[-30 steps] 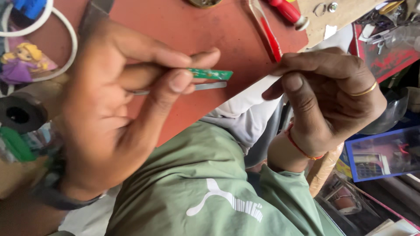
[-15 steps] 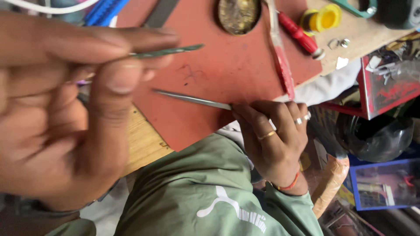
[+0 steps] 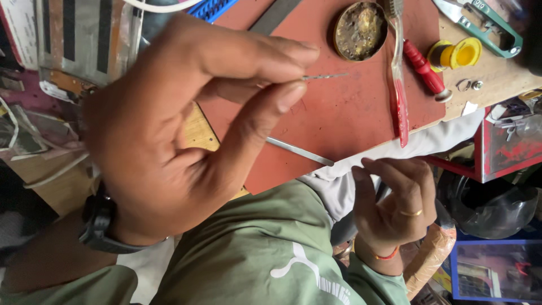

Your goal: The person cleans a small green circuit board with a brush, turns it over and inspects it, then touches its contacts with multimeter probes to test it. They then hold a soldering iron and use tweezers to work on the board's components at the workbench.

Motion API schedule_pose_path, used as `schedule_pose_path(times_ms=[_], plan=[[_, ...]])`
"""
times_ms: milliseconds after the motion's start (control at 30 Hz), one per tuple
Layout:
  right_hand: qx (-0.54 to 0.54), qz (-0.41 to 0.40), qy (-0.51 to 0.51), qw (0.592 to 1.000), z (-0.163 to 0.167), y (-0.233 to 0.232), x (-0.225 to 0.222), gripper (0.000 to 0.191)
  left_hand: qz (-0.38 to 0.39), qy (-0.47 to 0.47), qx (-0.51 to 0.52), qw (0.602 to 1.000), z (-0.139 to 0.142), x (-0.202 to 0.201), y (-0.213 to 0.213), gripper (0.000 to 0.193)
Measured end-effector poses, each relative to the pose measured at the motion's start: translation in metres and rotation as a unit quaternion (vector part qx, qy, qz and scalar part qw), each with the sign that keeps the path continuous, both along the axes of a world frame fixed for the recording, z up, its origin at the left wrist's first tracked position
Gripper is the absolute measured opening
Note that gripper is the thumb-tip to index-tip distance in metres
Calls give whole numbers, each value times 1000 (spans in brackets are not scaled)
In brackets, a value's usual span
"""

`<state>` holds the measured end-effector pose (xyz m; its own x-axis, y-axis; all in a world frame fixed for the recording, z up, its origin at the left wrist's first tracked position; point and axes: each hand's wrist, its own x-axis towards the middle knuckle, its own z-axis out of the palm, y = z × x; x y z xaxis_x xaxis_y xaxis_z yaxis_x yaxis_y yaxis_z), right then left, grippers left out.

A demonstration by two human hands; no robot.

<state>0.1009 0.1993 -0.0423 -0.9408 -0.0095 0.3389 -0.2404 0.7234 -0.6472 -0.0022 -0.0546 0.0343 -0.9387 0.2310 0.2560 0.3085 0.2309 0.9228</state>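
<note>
Head view: round tin (image 3: 360, 29) of brownish paste beside red toothbrush (image 3: 398, 96).

Left hand (image 3: 186, 141): raised close to the camera, palm side facing the viewer, wrist at the lower left with a dark watch band around it. The thumb and forefinger are extended to the right and pressed toward each other in a pinch grip; the fingertips (image 3: 291, 93) nearly meet. The remaining fingers are curled behind the forefinger. The forearm runs off toward the lower left corner.

Right hand (image 3: 395, 209): lower and further from the camera, back of the hand facing the viewer. The fingers are loosely curled, tips pointing up and left, holding nothing. A ring sits on one finger, and a red band circles the wrist. The green sleeve covers the forearm below.
</note>
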Motion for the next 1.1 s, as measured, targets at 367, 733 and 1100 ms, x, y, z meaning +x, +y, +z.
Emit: schedule_pose_path(times_ms=[367,733,1100], plan=[[-115,-132,-3,985,6,27,-7,22,21,-52,-37,998,11,-6,21,11],[-52,-151,29,987,7,53,-17,18,46,-116,-47,991,17,-9,48,13],[-104,-154,16,982,6,59,-11,14,96,-79,-63,990,16,1,25,12]])
